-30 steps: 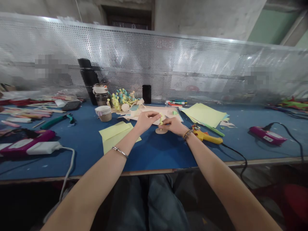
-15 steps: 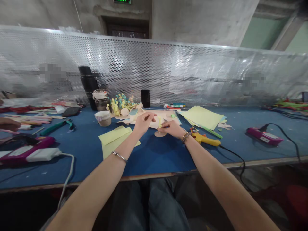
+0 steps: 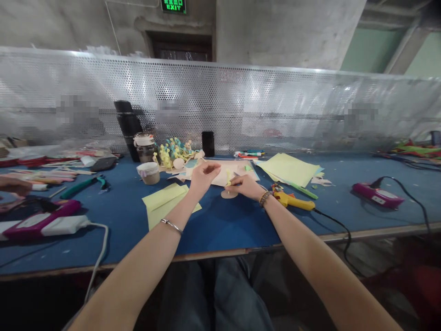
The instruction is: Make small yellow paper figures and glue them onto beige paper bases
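Blue workbench (image 3: 220,232) stretches below a perforated metal screen (image 3: 220,101), and an exit sign (image 3: 174,5) glows high behind it. Near the bench's middle, a small yellow strip (image 3: 228,180) stands on a round tan disc (image 3: 229,194), just in front of a cream paper sheet (image 3: 237,174).

The right hand (image 3: 245,186) lies at 3 o'clock from the disc, thumb and fingers closed at the strip's foot, though they partly hide how firm the pinch is. The left hand (image 3: 204,177) hangs just apart at 10 o'clock, fingers loosely curled and holding nothing that shows, so nothing visibly steadies the disc. That is the likeliest trouble: a push from the right hand could slide or tip it. Too tight a pinch could also crease the thin strip.

A glue gun (image 3: 292,200) lies just beyond that wrist at 3 o'clock, its black cord (image 3: 339,225) trailing over the bench edge. A careless arm movement could drag it, and if it is hot, which cannot be told, its nozzle could burn skin or mark paper.

Yellow sheets (image 3: 165,204) lie at 8 o'clock, with a cup (image 3: 149,174) beyond them near 10 o'clock, within reach of a stray knock. At far left, a co-worker's hand (image 3: 14,186) rests well apart.
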Motion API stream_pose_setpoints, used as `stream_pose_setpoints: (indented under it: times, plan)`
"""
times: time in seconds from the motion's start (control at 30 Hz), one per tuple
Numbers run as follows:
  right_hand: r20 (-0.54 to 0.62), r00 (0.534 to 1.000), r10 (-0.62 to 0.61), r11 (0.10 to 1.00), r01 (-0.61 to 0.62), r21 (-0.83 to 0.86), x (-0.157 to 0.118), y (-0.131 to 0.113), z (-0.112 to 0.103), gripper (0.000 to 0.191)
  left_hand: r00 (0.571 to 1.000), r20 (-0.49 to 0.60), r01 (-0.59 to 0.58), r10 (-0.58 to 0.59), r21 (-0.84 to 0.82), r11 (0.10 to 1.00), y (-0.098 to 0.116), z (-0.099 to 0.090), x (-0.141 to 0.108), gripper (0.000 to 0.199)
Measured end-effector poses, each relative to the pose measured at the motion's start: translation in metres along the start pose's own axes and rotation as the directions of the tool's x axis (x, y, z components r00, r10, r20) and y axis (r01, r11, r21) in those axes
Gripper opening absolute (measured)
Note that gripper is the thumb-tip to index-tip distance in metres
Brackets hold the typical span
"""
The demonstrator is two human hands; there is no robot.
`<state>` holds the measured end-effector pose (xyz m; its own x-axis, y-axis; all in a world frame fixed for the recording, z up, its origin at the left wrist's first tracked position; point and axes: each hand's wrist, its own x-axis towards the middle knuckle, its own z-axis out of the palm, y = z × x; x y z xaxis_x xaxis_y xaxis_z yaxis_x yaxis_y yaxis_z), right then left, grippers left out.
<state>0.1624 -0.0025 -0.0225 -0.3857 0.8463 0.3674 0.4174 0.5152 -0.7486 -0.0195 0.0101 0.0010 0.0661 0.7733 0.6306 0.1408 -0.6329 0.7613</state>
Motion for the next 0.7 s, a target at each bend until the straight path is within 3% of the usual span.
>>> stream_pose_setpoints:
  times: [0.47,0.7]
  plan:
    - [0.070,0.998,-0.001,1.000,0.002,-0.015,0.0011,0.0034,0.0007,0.023,1.000,-0.010,-0.016,0.015,-0.042,0.999,-0.0035,0.0007,0.0007,0.017]
    - [0.070,0.998,-0.005,1.000,0.004,0.005,0.0013,0.0043,0.0003,0.030,0.989,0.131,0.072,-0.060,-0.085,0.994,0.0046,0.0022,-0.0045,0.030]
